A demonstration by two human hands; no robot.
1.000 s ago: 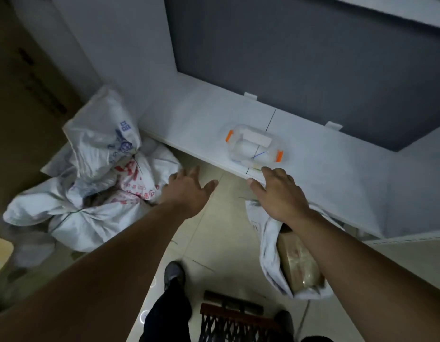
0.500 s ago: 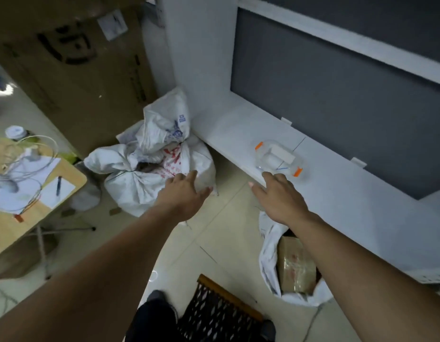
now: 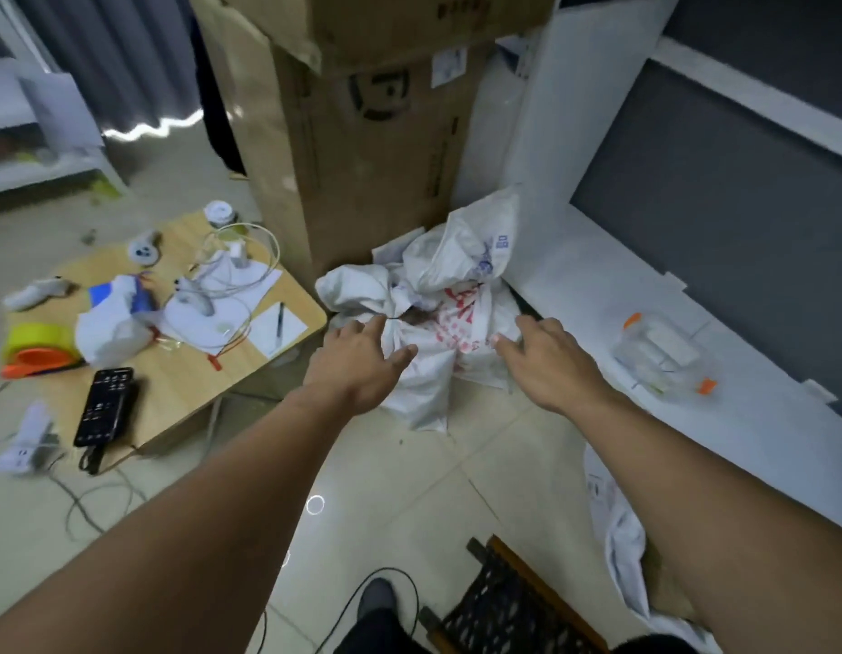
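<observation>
Approach phase, judged from hand position: both arms are extended toward the crumpled white woven sack bundle with red print (image 3: 457, 271), which lies on the tiled floor at 12 o'clock, against the base of the tall brown cardboard box (image 3: 376, 158). No grasp is made yet.

Left hand (image 3: 358, 365): palm down, fingers (image 3: 374, 325) spread wide and nearly straight. The index tip lies over the tied knot of the bundle; contact cannot be confirmed. It holds nothing.

Right hand (image 3: 546, 365): palm down, fingers (image 3: 527, 325) loosely spread over the 3 o'clock side of the bundle. It holds nothing; contact cannot be confirmed.

Next move, as a judgement: lower both hands onto the fabric and close the fingers round the knot or a gathered fold on each side before lifting. Loose woven fabric may slip, so a full-handed grip is advisable.

Adjacent items: the low wooden counter (image 3: 188, 384) at 9 o'clock, and the clear plastic container with orange clasps (image 3: 659, 356) on the white ledge (image 3: 598, 285) at 3 o'clock.
</observation>
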